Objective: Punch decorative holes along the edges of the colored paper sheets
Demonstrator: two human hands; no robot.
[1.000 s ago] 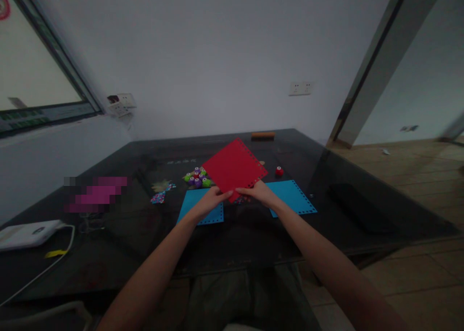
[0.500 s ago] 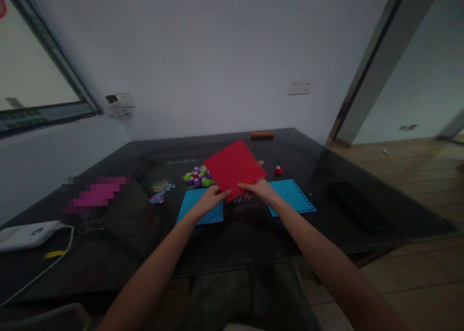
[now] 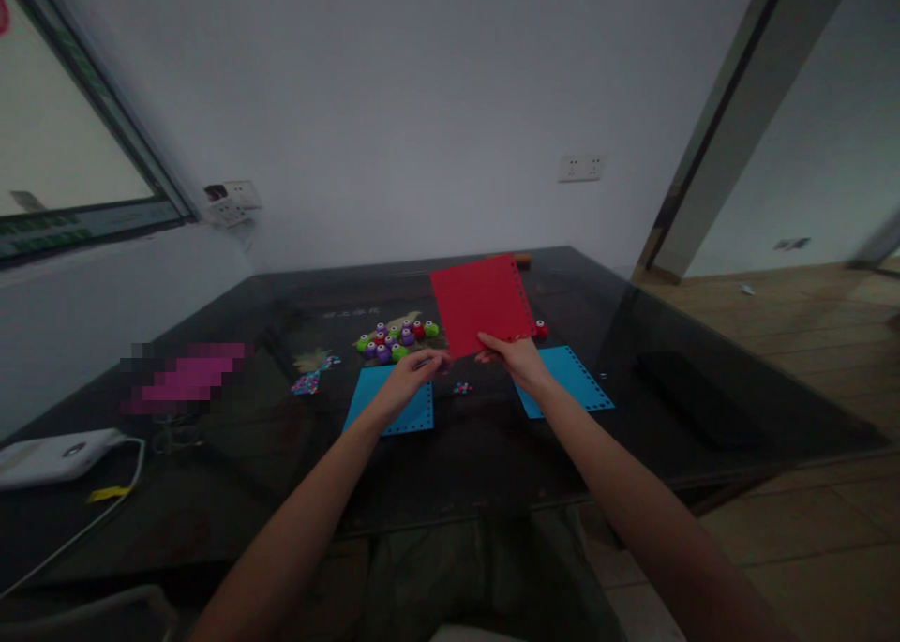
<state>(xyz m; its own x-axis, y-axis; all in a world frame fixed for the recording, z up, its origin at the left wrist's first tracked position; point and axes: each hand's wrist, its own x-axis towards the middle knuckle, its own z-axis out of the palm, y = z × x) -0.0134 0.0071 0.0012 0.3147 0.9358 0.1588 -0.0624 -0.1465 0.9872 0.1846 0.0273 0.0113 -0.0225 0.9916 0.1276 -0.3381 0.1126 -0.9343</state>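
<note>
Two blue sheets lie at the middle of the dark table, small coloured knobs just behind. A white box sits at its left edge, a black slab near the right.

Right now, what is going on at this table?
A person's right hand holds a red sheet by its lower corner, raised above the dark table. The left hand hovers just beside it, over a blue sheet; whether it touches the red one is unclear. A second blue sheet lies to the right, small coloured pieces behind.

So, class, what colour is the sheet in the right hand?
The sheet in the right hand is red; head view.
</note>
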